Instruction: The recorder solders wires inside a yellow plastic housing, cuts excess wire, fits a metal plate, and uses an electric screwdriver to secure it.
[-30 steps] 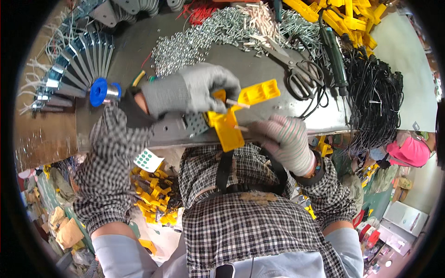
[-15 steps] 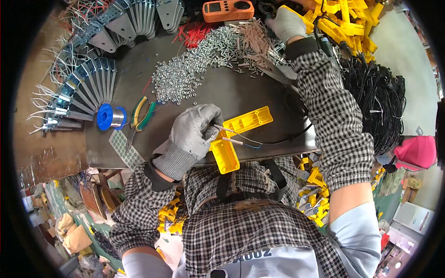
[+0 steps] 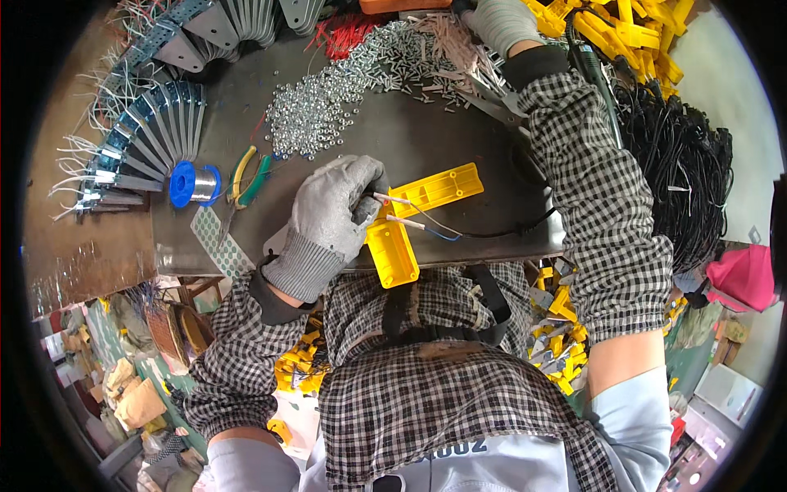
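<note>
Head view: places by clock, yellow part as centre, 12 toward the top.
Yellow part (image 3: 436,192): in the left hand at the table's (image 3: 426,135) near edge, hollow face showing; one arm points between 2 and 3, the other to 6.
Left hand (image 3: 329,209): gloved, at 9, fingers curled around the part's corner.
Right hand (image 3: 502,25): gloved, at 1, beyond the screws; fingertips partly hidden, so finger spread and any hold cannot be told.
Wires (image 3: 403,223): two, pale-sleeved, crossing the part from a black cable (image 3: 492,235) at 3.
Pliers (image 3: 261,178), spool (image 3: 193,184): around 9.
Nuts (image 3: 307,123): between 10 and 11.
Screws (image 3: 393,66): at 12.
Cable bundle (image 3: 676,172): near 3.
</note>
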Tool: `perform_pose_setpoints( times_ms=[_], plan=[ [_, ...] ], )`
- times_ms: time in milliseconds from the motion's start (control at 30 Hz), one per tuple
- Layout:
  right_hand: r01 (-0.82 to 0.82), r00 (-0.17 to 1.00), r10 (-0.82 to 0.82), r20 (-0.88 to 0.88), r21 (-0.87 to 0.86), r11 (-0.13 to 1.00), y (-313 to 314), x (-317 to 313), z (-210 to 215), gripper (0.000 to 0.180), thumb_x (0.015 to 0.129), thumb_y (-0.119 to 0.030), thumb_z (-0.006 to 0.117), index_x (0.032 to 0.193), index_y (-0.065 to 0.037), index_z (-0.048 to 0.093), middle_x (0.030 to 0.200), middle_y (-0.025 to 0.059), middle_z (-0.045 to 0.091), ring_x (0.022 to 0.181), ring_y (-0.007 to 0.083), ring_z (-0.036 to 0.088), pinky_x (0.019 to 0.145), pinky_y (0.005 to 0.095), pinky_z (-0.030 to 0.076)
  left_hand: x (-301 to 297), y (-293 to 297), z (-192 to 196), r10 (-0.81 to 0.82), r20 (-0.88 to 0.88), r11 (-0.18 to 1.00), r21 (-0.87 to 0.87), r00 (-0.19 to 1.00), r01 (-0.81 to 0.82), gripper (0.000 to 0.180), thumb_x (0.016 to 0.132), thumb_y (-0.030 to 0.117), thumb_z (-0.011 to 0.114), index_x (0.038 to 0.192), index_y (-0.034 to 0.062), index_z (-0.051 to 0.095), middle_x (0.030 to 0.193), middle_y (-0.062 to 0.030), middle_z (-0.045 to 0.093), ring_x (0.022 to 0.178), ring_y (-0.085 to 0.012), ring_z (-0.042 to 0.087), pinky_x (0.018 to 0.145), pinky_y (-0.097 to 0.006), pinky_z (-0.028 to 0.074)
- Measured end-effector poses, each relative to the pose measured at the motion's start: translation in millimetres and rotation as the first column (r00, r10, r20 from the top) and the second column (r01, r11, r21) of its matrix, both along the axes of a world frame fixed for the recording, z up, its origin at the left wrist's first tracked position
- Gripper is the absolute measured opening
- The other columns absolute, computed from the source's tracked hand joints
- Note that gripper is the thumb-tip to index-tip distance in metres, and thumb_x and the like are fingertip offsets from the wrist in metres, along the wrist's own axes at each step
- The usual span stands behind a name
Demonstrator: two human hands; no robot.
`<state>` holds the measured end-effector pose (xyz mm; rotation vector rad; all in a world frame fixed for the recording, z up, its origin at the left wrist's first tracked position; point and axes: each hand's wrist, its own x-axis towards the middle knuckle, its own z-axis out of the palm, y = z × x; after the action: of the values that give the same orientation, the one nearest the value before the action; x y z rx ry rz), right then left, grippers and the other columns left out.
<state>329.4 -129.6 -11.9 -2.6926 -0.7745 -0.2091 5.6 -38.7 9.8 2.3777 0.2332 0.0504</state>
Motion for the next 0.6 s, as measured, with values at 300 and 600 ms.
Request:
perform_pose_setpoints(
  times_ms=[300,600],
  plan=[
    [-0.063,0.979,0.143,-0.142,0.458,0.887,-28.2,-27.8,51.2,0.025,0.082,-0.016,0.062,0.1,0.002,0.065,0.08,0.0123,0.067,0.071,0.0228,0.065,0.067,0.0346,0.052,3.1,-10.7,-0.3,-0.009,0.049,0.95,0.313,0.999,-0.007,0.036,0.076,-0.005,0.068,0.109,0.0069,0.061,0.092,-0.0115,0.065,0.086,-0.0297,0.064,0.078,-0.038,0.053],
    [0.376,0.36,0.871,-0.334,0.906,0.192,-41.7,-191.0,49.4,0.049,0.094,-0.057,0.054,0.091,-0.009,0.062,0.071,-0.0039,0.054,0.062,0.007,0.046,0.059,0.0232,0.039,-1.3,-3.2,-11.4,0.019,0.125,0.982,0.185,0.992,-0.042,0.035,0.077,0.004,0.069,0.111,0.0079,0.063,0.092,-0.0118,0.069,0.087,-0.0323,0.065,0.076,-0.042,0.053]
  ],
)
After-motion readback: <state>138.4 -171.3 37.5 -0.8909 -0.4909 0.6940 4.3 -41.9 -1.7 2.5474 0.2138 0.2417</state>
